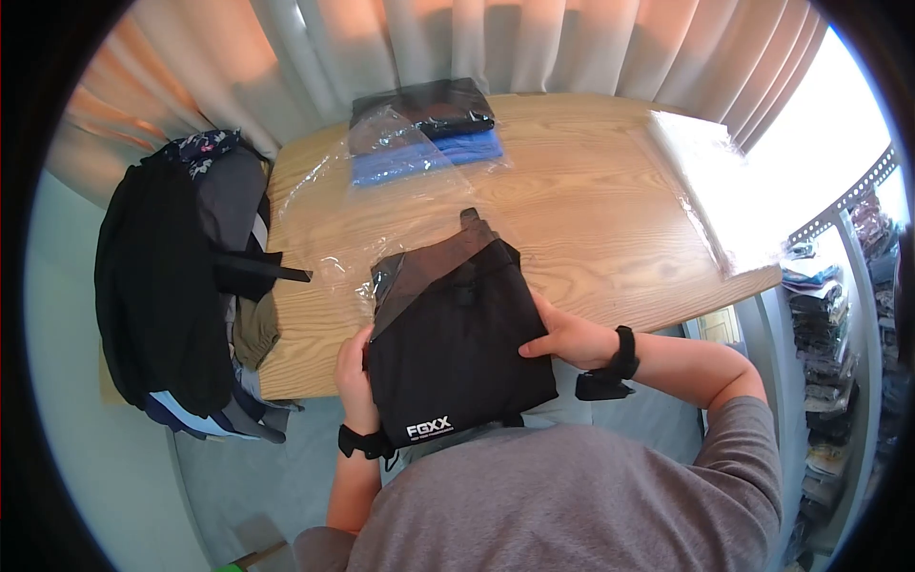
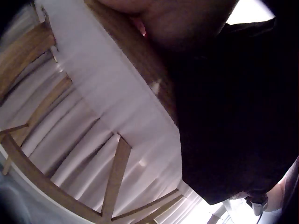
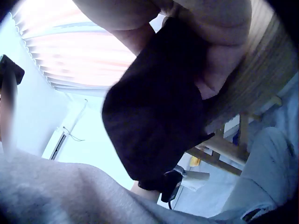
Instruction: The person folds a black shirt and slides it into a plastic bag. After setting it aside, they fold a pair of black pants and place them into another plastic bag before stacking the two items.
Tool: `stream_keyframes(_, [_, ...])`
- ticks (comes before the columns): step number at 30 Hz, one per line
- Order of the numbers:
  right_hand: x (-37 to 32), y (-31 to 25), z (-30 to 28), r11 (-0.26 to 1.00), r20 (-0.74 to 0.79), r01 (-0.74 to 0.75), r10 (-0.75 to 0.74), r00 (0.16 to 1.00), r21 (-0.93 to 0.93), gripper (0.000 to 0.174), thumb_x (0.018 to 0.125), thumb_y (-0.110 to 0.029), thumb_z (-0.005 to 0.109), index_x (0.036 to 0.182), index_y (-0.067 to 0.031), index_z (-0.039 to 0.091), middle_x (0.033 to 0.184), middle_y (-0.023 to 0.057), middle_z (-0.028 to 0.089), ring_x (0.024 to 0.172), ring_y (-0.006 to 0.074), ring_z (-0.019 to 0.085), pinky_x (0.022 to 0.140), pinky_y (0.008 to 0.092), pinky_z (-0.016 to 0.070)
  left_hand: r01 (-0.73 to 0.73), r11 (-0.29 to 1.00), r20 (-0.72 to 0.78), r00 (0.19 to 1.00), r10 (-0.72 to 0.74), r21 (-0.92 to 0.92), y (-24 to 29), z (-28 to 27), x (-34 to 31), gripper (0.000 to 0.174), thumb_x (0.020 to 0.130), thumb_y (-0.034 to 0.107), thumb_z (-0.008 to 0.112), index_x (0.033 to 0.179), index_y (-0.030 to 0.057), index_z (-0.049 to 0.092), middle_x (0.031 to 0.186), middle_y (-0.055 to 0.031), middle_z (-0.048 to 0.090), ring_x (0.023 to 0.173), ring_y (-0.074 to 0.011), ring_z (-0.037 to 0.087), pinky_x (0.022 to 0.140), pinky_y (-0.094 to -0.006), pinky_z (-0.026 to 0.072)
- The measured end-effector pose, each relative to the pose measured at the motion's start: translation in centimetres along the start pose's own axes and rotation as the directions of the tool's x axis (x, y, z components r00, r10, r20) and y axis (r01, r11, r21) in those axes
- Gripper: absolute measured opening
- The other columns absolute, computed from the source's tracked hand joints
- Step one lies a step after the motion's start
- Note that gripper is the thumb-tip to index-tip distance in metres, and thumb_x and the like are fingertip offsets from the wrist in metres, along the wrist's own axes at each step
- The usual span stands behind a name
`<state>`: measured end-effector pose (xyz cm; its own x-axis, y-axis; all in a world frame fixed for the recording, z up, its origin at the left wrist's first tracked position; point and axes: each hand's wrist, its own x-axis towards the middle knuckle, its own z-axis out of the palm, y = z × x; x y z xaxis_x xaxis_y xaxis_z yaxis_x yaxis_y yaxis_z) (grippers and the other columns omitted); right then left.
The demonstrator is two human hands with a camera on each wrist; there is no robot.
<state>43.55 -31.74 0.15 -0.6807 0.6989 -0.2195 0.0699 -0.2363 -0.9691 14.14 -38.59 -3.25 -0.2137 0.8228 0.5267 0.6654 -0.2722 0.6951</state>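
currently, the left hand [image 1: 351, 367] and right hand [image 1: 567, 338] each grip one side of the folded black garment [image 1: 457, 343] at the tabletop [image 1: 591, 219] near edge, its top apparently just inside the clear bag [image 1: 419, 262], so most of the insertion seems left.

The person wears a grey short-sleeved T-shirt [image 1: 572, 496], with the sleeve [image 1: 748, 429] ending above the elbow. A black strap [image 1: 362, 442] sits behind the left hand [image 1: 351, 374]. Behind the right hand [image 1: 572, 338], a black band [image 1: 625, 351] carries what looks like a small camera block [image 1: 599, 385].
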Motion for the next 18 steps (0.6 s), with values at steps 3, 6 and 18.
stream_keyframes(3, [2.4, 0.3, -0.9, 0.972, 0.057, -0.104, 0.094, 0.994, 0.211, 0.077, 0.080, 0.009, 0.048, 0.147, -0.0080, 0.013, 0.138, 0.0142, 0.038, 0.125, 0.0204, 0.042, 0.098, 0.0349, 0.0436, -0.097, 0.995, 0.015, 0.995, 0.097, -0.006, -0.1, -0.6, 0.2, 0.033, 0.078, -0.007, 0.054, 0.109, 0.0016, 0.062, 0.077, -0.0137, 0.051, 0.071, -0.0293, 0.053, 0.064, -0.0322, 0.0421])
stream_keyframes(6, [5.6, -1.2, -2.8, 0.941, 0.206, -0.144, 0.082, 0.975, 0.307, 0.069, 0.079, 0.009, 0.040, 0.144, -0.0055, 0.022, 0.134, 0.0161, 0.044, 0.119, 0.0224, 0.049, 0.097, 0.0349, 0.0458, -0.081, 0.993, 0.110, 0.991, 0.071, 0.091, -0.9, -0.9, -0.2, 0.037, 0.078, -0.009, 0.052, 0.112, 0.0034, 0.062, 0.075, -0.0136, 0.049, 0.068, -0.0287, 0.051, 0.062, -0.0336, 0.0410])
stream_keyframes(18, [7.4, -3.0, -2.6, 0.965, -0.161, 0.081, -0.041, 0.986, 0.251, 0.060, 0.080, 0.009, 0.037, 0.139, -0.0017, 0.034, 0.128, 0.0137, 0.050, 0.114, 0.0202, 0.053, 0.097, 0.0303, 0.0449, -0.034, 0.993, -0.016, 0.999, 0.036, 0.117, 0.1, 0.3, -0.5, 0.038, 0.078, -0.012, 0.054, 0.112, 0.0026, 0.062, 0.074, -0.0139, 0.049, 0.066, -0.0277, 0.051, 0.061, -0.0356, 0.0414])
